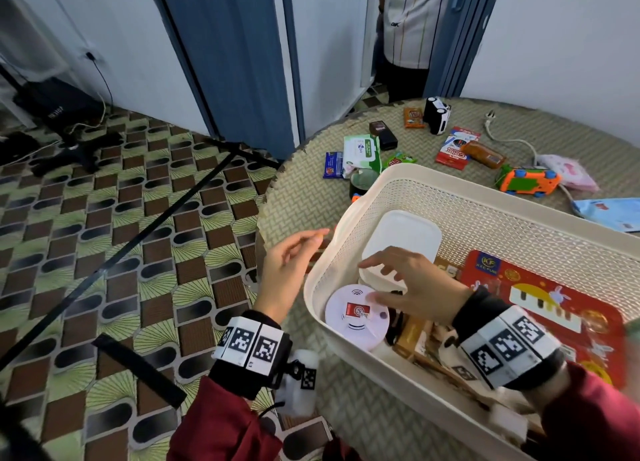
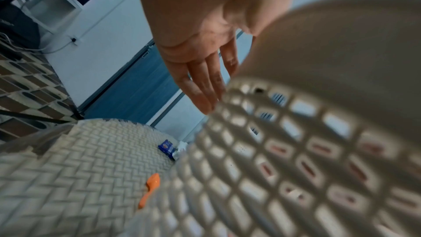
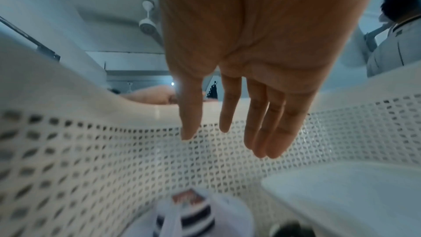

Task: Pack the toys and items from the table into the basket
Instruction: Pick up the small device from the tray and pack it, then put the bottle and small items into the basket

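Note:
A cream perforated basket [image 1: 491, 197] stands on the woven table. Inside lie a white round disc with a red label [image 1: 356, 313], a white lidded box [image 1: 403, 238] and a red toy package [image 1: 540, 294]. My right hand [image 1: 408, 280] hovers inside the basket above the disc, fingers straight and empty [image 3: 257, 123]. My left hand [image 1: 294, 256] hangs just outside the basket's left wall [image 2: 296, 150], fingers relaxed and empty [image 2: 205, 82]. On the table behind the basket lie an orange-green toy car [image 1: 528, 183], a black-and-white toy car [image 1: 437, 114], a wipes pack [image 1: 362, 150] and several snack packets.
The woven table [image 1: 301, 197] ends just left of my left hand, with patterned floor below. A tape roll [image 1: 363, 181] touches the basket's far left corner. A white cable [image 1: 509, 141] and pink pouch [image 1: 568, 171] lie far right. A person stands in the doorway [image 1: 408, 37].

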Motion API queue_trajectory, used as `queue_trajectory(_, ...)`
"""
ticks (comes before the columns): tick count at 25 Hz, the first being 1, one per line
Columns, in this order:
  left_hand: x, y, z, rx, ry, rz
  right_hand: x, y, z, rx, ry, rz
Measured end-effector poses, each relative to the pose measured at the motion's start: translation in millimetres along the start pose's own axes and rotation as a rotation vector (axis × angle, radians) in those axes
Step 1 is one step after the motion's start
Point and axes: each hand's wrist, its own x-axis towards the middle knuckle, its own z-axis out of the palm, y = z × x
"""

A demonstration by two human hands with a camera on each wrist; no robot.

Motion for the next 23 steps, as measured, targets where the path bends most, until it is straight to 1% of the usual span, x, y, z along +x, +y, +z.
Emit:
queue_trajectory(3,-0.2,5.2,-24.3,-0.026,0.056,-0.016,4.5,-22.9,-19.6,0.029,0.123,0.001)
queue_trajectory(7,7.0,15.6,-66.4,-0.033,0.112,0.052,21.1,-68.0,-39.3,0.097,0.250,0.016)
queue_trajectory(11,17.9,25.8,-112.7,-0.041,0.138,0.104,51.4,-119.4,-36.5,0.195,0.346,0.007)
queue_trajectory(14,25.2,27.8,-156.6,0.002,0.121,0.118,84.5,-158.7,-14.7,0.280,0.400,0.028)
queue_trajectory(17,28.8,21.9,-202.7,0.048,0.106,0.097,120.7,-184.0,22.0,0.314,0.424,0.071)
queue_trajectory(20,32.9,5.8,-252.4,0.102,0.095,0.054,156.9,-194.8,72.3,0.360,0.355,0.119)
queue_trajectory(23,35.1,-23.5,-291.5,0.167,0.071,-0.020,180.2,-185.2,123.9,0.363,0.253,0.211)
